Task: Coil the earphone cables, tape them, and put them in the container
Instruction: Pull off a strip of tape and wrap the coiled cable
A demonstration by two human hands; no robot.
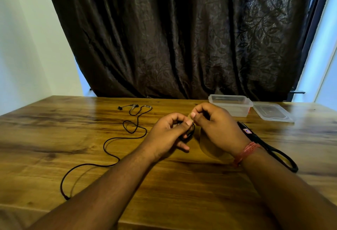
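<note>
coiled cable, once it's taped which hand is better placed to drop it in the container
Probably the right hand: the open container stands just beyond it on the right, lid off beside it. The left hand, holding the coiled cable, would have to cross over.

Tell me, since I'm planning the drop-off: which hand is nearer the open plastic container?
Right. The right hand is just in front of the container, slightly to its left; the left hand is farther left, holding a coiled cable.
</note>
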